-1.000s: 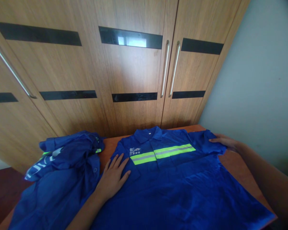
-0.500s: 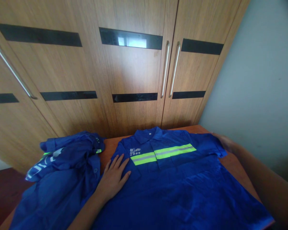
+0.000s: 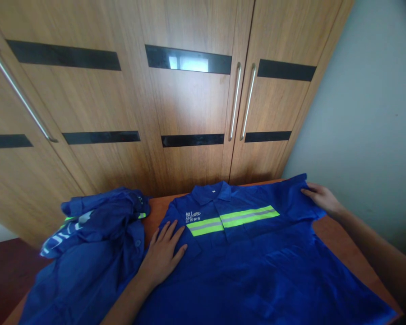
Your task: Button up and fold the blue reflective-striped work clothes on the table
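A blue short-sleeved work shirt (image 3: 257, 257) lies spread out with its front up and its collar toward the wardrobe. A yellow-green and grey reflective band (image 3: 237, 220) crosses its chest, with a white logo above the band on the left. My left hand (image 3: 164, 253) rests flat on the shirt's left side, fingers spread. At the far right, my right hand (image 3: 321, 197) pinches the edge of the right sleeve (image 3: 292, 192) and holds it raised off the table. The lower end of the shirt runs out of view.
Beside the shirt on the left lies a crumpled pile of blue work clothes (image 3: 98, 243). Both rest on a reddish-brown table (image 3: 341, 239). A wooden wardrobe (image 3: 192, 104) with metal handles stands right behind. A grey wall (image 3: 365, 113) bounds the right.
My right hand has lifted the right sleeve's edge up and away from the table. My left hand has stayed flat on the shirt. The view has shifted slightly.
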`<state>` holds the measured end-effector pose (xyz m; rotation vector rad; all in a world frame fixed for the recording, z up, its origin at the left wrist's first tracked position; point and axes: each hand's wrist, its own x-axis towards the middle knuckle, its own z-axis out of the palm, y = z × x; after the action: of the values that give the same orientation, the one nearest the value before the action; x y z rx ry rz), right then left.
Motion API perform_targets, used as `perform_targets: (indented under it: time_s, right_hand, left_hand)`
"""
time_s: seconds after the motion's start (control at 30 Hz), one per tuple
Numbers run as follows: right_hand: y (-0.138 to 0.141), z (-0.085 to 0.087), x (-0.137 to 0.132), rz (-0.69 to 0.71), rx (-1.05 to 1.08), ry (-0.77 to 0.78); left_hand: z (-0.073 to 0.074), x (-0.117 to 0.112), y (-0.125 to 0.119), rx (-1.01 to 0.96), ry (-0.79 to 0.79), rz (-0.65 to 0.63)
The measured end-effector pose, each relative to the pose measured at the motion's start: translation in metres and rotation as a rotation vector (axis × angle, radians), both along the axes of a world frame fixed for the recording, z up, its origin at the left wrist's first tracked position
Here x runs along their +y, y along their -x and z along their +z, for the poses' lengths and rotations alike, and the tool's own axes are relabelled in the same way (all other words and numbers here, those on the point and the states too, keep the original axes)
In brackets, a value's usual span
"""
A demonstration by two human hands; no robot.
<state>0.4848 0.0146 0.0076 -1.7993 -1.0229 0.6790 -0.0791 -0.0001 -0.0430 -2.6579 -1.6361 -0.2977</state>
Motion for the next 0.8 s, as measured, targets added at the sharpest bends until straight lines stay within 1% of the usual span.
perform_targets:
  time_s: [0.03,0.07,0.1,0.17,0.2,0.23,0.27,0.33,0.4,0.47,0.57,0.67,0.73,0.8]
  right_hand:
    - [0.008,0.0,-0.008,0.069,-0.065,-0.009]
    - [0.016,-0.003,-0.018,0.181,-0.173,-0.012]
    - [0.025,-0.007,-0.028,0.325,-0.323,-0.013]
    - [0.043,-0.02,-0.048,0.606,-0.655,-0.019]
    - [0.051,-0.028,-0.058,0.704,-0.804,-0.027]
    - [0.057,-0.037,-0.065,0.757,-0.92,-0.023]
    - [0.062,-0.045,-0.072,0.77,-1.001,-0.018]
    - [0.065,-0.059,-0.08,0.742,-1.078,-0.009]
    - [0.063,-0.069,-0.084,0.713,-1.08,-0.013]
    - [0.059,-0.074,-0.086,0.712,-1.053,-0.011]
    - [0.057,-0.071,-0.089,0.719,-0.975,0.033]
    - [0.064,-0.06,-0.087,0.705,-0.892,0.099]
    - [0.076,-0.051,-0.082,0.67,-0.863,0.102]
    - [0.094,-0.045,-0.074,0.655,-0.851,0.051]
  left_hand:
    - [-0.001,0.0,0.001,-0.005,-0.003,-0.002]
    - [-0.001,-0.001,0.001,-0.011,-0.005,-0.004]
    - [-0.001,-0.001,0.001,-0.015,-0.007,-0.006]
    - [-0.001,-0.002,0.001,-0.018,-0.008,-0.005]
    - [-0.001,-0.002,0.001,-0.016,-0.006,-0.004]
    - [0.0,-0.002,0.001,-0.013,-0.003,-0.001]
    - [0.001,-0.002,0.0,-0.009,0.002,0.003]
    - [0.002,-0.003,-0.001,-0.005,0.011,0.009]
    - [0.003,-0.003,-0.002,-0.002,0.018,0.011]
    - [0.002,-0.003,-0.002,0.004,0.019,0.012]
    - [0.0,-0.001,-0.002,0.019,0.016,0.011]
    - [0.001,-0.001,-0.001,0.032,0.001,0.008]
    - [0.008,-0.005,-0.004,0.045,-0.026,0.005]
    - [0.019,-0.013,-0.01,0.05,-0.05,-0.016]
